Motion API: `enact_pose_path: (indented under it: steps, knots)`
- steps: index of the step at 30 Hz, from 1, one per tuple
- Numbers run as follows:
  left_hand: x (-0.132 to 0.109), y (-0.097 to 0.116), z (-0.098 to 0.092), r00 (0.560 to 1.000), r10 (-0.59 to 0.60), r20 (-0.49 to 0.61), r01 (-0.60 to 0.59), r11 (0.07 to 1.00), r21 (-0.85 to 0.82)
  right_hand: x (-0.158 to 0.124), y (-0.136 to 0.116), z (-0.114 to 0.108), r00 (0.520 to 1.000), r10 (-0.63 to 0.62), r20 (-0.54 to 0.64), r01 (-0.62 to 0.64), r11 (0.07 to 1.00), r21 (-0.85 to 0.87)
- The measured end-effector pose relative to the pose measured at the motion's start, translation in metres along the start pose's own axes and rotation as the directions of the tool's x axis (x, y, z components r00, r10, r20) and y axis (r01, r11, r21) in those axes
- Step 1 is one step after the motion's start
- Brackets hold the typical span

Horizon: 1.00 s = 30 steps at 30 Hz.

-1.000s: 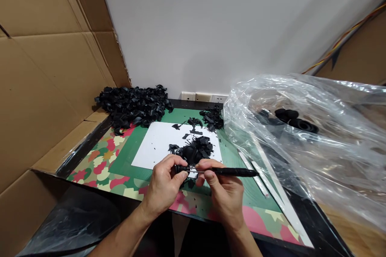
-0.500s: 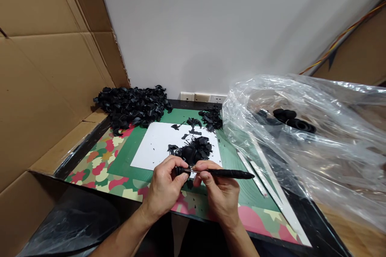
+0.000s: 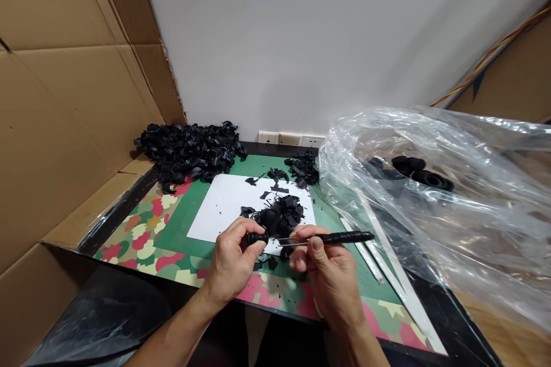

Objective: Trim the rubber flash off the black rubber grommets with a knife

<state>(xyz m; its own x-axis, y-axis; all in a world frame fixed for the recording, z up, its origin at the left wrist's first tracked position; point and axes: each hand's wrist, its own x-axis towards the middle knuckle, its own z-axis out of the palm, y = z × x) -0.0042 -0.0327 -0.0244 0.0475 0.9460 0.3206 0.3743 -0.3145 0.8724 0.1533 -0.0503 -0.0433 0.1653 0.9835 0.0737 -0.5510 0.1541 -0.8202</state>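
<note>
Between its thumb and fingers, my left hand (image 3: 235, 258) pinches a small ribbed black rubber piece (image 3: 257, 238), round in shape and partly hidden by the fingers. My right hand (image 3: 331, 275) is closed around a slim black-handled tool (image 3: 344, 237) with a narrow metal tip; its exact kind is unclear. The tip points left at the rubber piece, with a small gap between them. Just beyond the hands, black rubber scraps and ribbed pieces (image 3: 282, 212) lie heaped on a white sheet (image 3: 210, 212).
A large black rubber pile (image 3: 193, 149) stands back left against a cardboard wall (image 3: 77, 114). A smaller scrap heap (image 3: 303, 167) lies behind the sheet. Right, a clear plastic bag (image 3: 430, 212) holds black round pieces (image 3: 433, 180). White strips (image 3: 387, 269) lie on the green mat (image 3: 172, 229).
My right hand has drawn back to the right with the tool, and its metal tip has come away from the rubber piece. The left hand has barely moved.
</note>
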Motion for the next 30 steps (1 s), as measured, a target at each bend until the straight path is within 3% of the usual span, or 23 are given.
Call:
enact_pose_path:
  steps: [9,15,20,23,26,30]
  knots:
    - [0.001,0.005,-0.003,0.981,-0.182,0.062,0.189,0.972,-0.139,0.002,0.007,-0.005,0.997,-0.08,-0.008,0.077,0.979,-0.186]
    - [0.002,0.005,-0.003,0.975,-0.211,0.065,0.218,0.965,-0.143,0.001,0.004,-0.003,0.999,0.047,-0.018,-0.05,0.981,-0.189]
    - [0.003,0.007,-0.001,0.968,-0.241,0.077,0.25,0.958,-0.139,0.005,0.001,0.004,0.98,0.197,0.0,-0.181,0.902,-0.392]
    - [0.004,0.01,-0.001,0.969,-0.229,0.092,0.241,0.959,-0.149,0.006,0.0,0.012,0.965,0.253,0.063,-0.196,0.864,-0.464]
    - [0.005,0.012,-0.002,0.964,-0.241,0.116,0.258,0.952,-0.165,0.006,0.003,0.018,0.965,0.254,0.065,-0.201,0.876,-0.439]
    - [0.006,0.01,-0.003,0.94,-0.301,0.158,0.33,0.919,-0.216,0.003,0.01,0.022,0.952,0.304,-0.035,-0.3,0.906,-0.297]
